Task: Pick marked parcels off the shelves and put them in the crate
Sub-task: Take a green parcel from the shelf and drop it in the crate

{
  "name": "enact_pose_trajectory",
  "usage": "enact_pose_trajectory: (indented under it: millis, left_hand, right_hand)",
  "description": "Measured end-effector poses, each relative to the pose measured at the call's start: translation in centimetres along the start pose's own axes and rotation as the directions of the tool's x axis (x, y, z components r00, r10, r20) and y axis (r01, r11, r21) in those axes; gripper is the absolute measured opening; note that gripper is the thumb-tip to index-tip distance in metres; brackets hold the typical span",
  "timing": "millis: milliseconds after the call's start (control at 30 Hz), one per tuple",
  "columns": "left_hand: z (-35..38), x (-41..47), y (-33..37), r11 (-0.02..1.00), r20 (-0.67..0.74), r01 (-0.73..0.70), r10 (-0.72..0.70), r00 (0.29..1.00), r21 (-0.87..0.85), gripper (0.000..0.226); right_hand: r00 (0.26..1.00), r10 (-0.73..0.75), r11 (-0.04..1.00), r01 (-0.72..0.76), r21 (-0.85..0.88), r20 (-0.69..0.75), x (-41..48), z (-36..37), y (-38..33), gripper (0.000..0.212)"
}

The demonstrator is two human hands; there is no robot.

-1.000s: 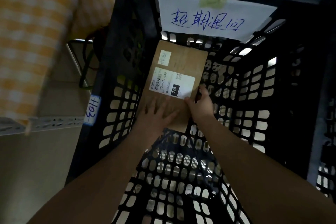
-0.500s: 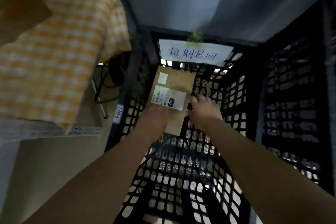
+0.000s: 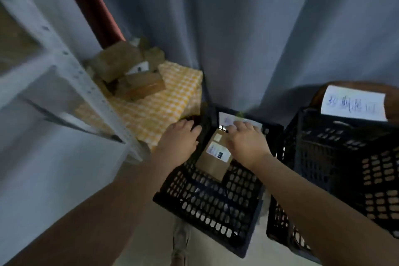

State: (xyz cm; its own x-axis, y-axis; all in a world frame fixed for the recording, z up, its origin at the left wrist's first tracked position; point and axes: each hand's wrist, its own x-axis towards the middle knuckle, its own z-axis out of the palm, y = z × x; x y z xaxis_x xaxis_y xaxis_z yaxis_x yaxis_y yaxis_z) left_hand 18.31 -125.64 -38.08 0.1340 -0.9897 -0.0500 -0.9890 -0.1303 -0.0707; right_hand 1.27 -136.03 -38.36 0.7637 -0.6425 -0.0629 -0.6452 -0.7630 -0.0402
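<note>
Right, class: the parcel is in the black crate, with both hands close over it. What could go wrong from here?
1. The parcel seems to lie tilted against the crate wall rather than flat, so it might slip or get in the way of more parcels.
2. A second crate with a similar paper sign stands right beside it, so a parcel could end up in the wrong one.

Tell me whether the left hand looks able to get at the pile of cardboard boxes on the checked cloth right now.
Probably yes. The left hand is empty, fingers relaxed, at the left rim of the black crate beside the yellow checked cloth; nothing stands between it and the pile of cardboard boxes.
</note>
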Motion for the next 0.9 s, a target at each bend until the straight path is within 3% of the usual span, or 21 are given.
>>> enact_pose_trajectory:
  millis: [133, 267, 400, 500, 633, 767, 900]
  left_hand:
    - [-8.5, -7.5, 1.0, 0.989, -0.155, 0.145, -0.147, 0.977, -0.023, 0.04]
    - [-15.6, -15.3, 1.1, 0.977, -0.322, 0.213, -0.21, 0.923, -0.027, 0.033]
    - [-20.3, -23.9, 0.7, 0.925, -0.402, 0.379, -0.336, 0.852, 0.031, 0.037]
    - [-23.0, -30.7, 0.8, 0.865, -0.462, 0.502, -0.437, 0.772, 0.022, 0.027]
    - [-25.0, -40.7, 0.9, 0.721, -0.517, 0.692, -0.599, 0.612, -0.015, 0.035]
    - [-26.0, -52.2, 1.9, 0.583, -0.575, 0.812, -0.658, 0.486, 0.02, 0.034]
    - [-26.5, -64.3, 3.9, 0.446, -0.583, 0.892, -0.708, 0.399, 0.068, 0.038]
  right_hand:
    - [0.96, -0.193, 0.981, 0.193, -0.018, -0.205, -4.2, -8.2, -2.8, 0.035]
    - [0.868, -0.343, 0.934, 0.354, -0.037, -0.359, -7.2, -13.8, -7.1, 0.023]
    - [0.752, -0.454, 0.859, 0.513, -0.009, -0.478, -9.9, -18.3, -13.5, 0.027]
    - [0.638, -0.541, 0.769, 0.639, -0.015, -0.548, -12.9, -21.2, -19.3, 0.028]
    - [0.483, -0.631, 0.605, 0.796, 0.004, -0.607, -17.6, -23.6, -27.6, 0.024]
    - [0.36, -0.678, 0.439, 0.898, 0.04, -0.641, -23.9, -24.4, -36.1, 0.041]
    - [0.217, -0.697, 0.265, 0.964, 0.035, -0.684, -32.6, -24.9, -44.5, 0.043]
